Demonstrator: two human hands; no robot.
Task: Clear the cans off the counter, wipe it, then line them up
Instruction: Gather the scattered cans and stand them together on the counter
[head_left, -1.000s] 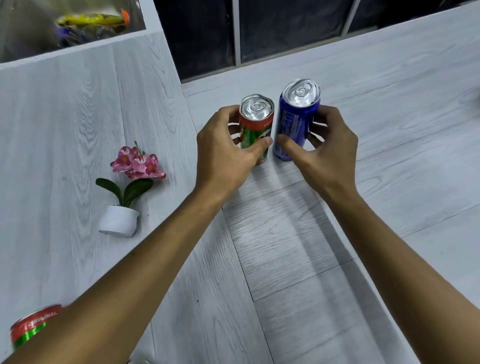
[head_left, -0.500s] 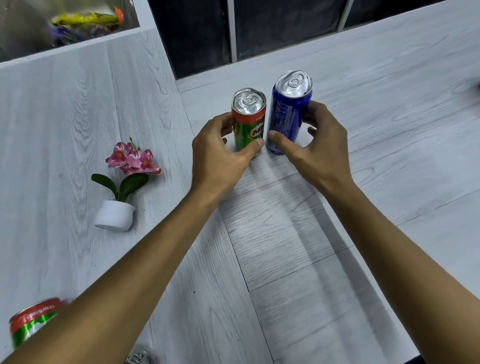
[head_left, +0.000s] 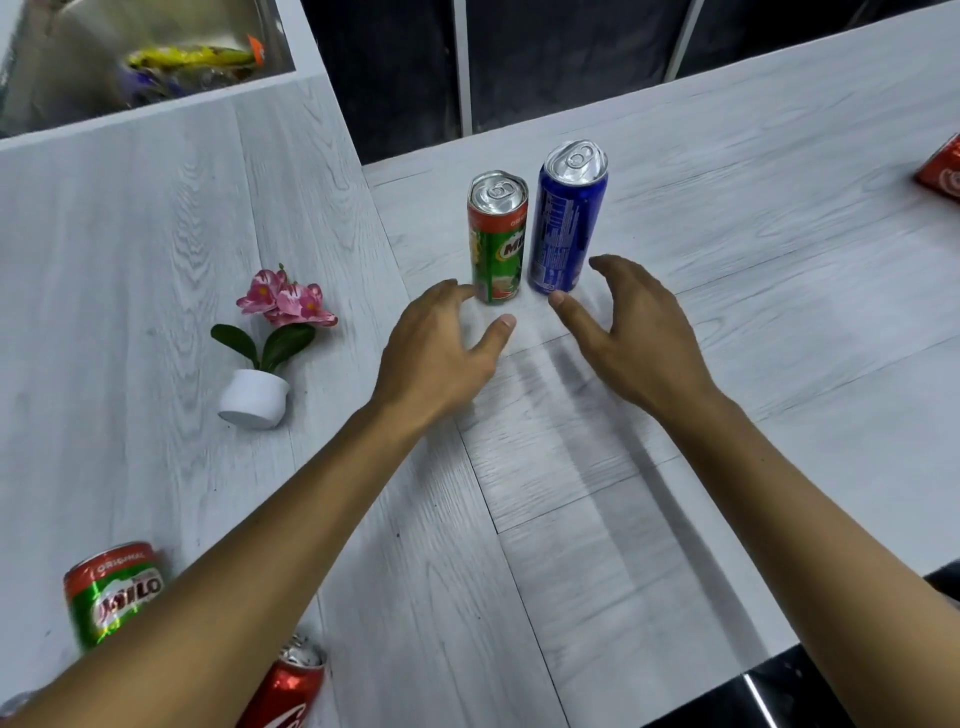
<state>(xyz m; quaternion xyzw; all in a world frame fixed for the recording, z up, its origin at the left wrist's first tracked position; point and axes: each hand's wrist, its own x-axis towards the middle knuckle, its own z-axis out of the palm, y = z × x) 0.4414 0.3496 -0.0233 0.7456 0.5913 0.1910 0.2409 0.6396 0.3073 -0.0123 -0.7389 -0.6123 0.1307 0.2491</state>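
Note:
A green Milo can and a taller blue can stand upright side by side on the white wood-grain counter. My left hand hovers just in front of the Milo can, fingers spread, holding nothing. My right hand is just in front and to the right of the blue can, also spread and empty. A second Milo can is at the lower left. A red cola can shows beside my left forearm. Another red can is cut off by the right edge.
A small pink flower in a white pot stands left of my left hand. A sink with colourful packets sits at the top left. Dark window panels run behind the counter, and the counter's front edge drops off at the lower right.
Both hands have let go of the two cans and pulled back toward me with fingers spread. The Milo can and blue can stay standing next to each other.

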